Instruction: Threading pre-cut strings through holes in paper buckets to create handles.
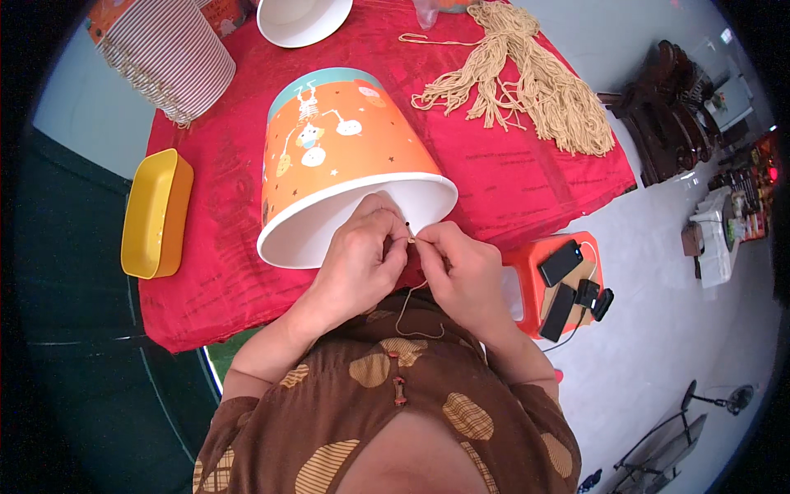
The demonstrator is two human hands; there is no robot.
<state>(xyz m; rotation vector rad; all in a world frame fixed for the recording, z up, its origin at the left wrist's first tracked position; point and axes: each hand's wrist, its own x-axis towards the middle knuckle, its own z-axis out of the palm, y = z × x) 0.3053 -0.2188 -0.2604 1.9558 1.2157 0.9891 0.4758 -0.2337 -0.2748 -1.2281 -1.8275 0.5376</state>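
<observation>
A person in a brown patterned top works at a table draped in a red cloth (527, 181), both hands meeting at the near rim of a large orange paper bucket (341, 148) that lies tipped on its side, its white mouth facing the wearer. The left hand (362, 255) curls over the rim, fingers closed at the edge, while the right hand (461, 267) pinches a thin tan string (407, 309) just beside a small dark hole in the rim; the string's loose end loops down toward the chest. Far right on the cloth lies a bundle of tan cords (527, 74). A yellow tray (156, 214) sits at the left edge, a stack of striped paper buckets (169, 53) at far left, a white bowl-like lid (303, 18) beyond
</observation>
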